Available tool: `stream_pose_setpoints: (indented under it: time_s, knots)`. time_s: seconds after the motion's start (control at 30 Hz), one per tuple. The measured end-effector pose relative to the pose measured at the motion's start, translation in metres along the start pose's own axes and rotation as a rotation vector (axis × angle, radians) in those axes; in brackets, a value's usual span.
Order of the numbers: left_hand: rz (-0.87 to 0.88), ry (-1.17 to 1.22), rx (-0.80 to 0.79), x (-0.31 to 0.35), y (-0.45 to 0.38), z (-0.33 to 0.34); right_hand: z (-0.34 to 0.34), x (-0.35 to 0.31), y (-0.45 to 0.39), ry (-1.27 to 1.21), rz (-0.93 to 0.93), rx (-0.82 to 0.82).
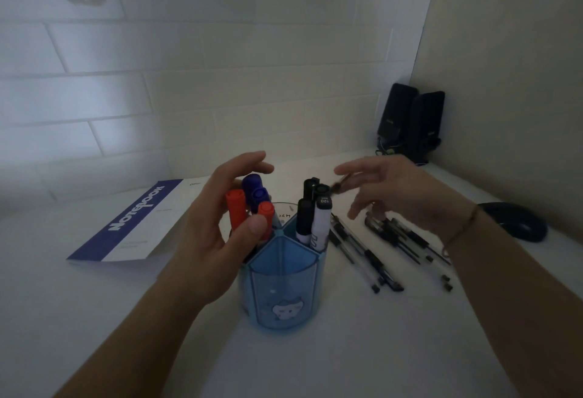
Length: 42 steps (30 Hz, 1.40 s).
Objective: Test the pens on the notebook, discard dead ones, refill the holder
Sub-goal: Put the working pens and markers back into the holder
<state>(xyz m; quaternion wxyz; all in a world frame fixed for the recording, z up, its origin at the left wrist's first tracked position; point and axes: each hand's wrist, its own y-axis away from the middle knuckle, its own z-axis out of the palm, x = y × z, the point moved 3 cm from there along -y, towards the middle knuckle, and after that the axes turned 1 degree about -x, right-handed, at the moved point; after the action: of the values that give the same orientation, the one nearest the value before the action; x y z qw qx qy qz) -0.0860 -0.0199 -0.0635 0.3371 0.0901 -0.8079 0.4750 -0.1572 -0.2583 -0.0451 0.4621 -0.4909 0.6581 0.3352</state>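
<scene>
Blue holder (284,287) already holds markers; your left hand (214,233) grips red ones (236,213); right hand (394,192) spread, empty; notebook (132,224) closed, loose pens (366,252) untested.

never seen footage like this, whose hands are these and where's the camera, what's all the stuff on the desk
There is no machine: a person wears one wide-angle camera on the head, looking down at their own bare hands. The left hand curls around the red and blue markers standing in the blue pen holder; its thumb rests on a red one. The right hand hovers above the black markers in another compartment, fingers relaxed; the image is blurred there, so whether it holds anything is unclear. On the white desk lie a closed notebook, loose pens, a mouse and two speakers.
</scene>
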Motion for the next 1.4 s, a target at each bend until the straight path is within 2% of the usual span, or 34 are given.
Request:
stream_pose_setpoints:
  time_s: [0.07, 0.13, 0.17, 0.23, 0.33, 0.4, 0.5, 0.57, 0.67, 0.83, 0.9, 0.93, 1.03, 1.1, 1.2, 1.27, 1.4]
  knots:
    - [0.005, 0.031, -0.014, 0.0, 0.0, 0.001, -0.007, -0.002, 0.003, 0.131, 0.015, 0.073]
    - [0.003, 0.056, -0.013, 0.0, 0.0, 0.0, -0.014, -0.008, 0.003, 0.437, -0.029, 0.284]
    - [0.009, 0.06, -0.011, 0.001, 0.0, 0.0, -0.016, -0.014, 0.005, 0.466, -0.091, 0.351]
    - [0.032, 0.019, -0.003, 0.002, 0.0, -0.001, -0.014, -0.035, 0.015, 0.279, -0.235, 0.348]
    - [0.058, -0.092, 0.041, 0.005, 0.002, -0.002, -0.002, -0.074, 0.043, -0.111, -0.397, 0.189]
    - [0.093, -0.137, 0.076, 0.009, 0.002, -0.002, 0.01, -0.096, 0.064, -0.202, -0.487, 0.103]
    - [0.204, -0.191, 0.144, 0.02, 0.001, -0.003, 0.031, -0.11, 0.09, -0.206, -0.539, 0.115]
    - [0.279, -0.176, 0.183, 0.028, -0.001, -0.002, 0.051, -0.103, 0.098, -0.034, -0.531, 0.123]
    - [0.362, -0.071, 0.183, 0.035, 0.0, 0.003, 0.079, -0.082, 0.097, 0.387, -0.52, 0.142]
    - [0.479, -0.17, 0.138, 0.038, 0.003, 0.003, 0.093, -0.064, 0.096, 0.763, -0.371, -0.025]
    - [0.507, -0.285, 0.149, 0.041, 0.003, 0.005, 0.081, -0.071, 0.098, 0.754, -0.32, -0.134]
    - [0.513, -0.345, 0.16, 0.042, 0.004, 0.006, 0.068, -0.074, 0.098, 0.669, -0.274, -0.157]
    - [0.507, -0.428, 0.175, 0.042, 0.005, 0.008, 0.02, -0.074, 0.084, 0.515, -0.123, -0.023]
    - [0.514, -0.448, 0.176, 0.041, 0.005, 0.009, 0.009, -0.046, 0.071, 0.667, 0.045, -0.025]
    - [0.538, -0.466, 0.178, 0.04, 0.004, 0.01, 0.02, 0.009, 0.065, 0.935, 0.329, -0.146]
    - [0.523, -0.485, 0.17, 0.04, 0.002, 0.01, 0.022, 0.027, 0.066, 0.977, 0.393, -0.176]
    - [0.496, -0.49, 0.17, 0.038, 0.001, 0.008, 0.02, 0.029, 0.07, 0.979, 0.4, -0.216]
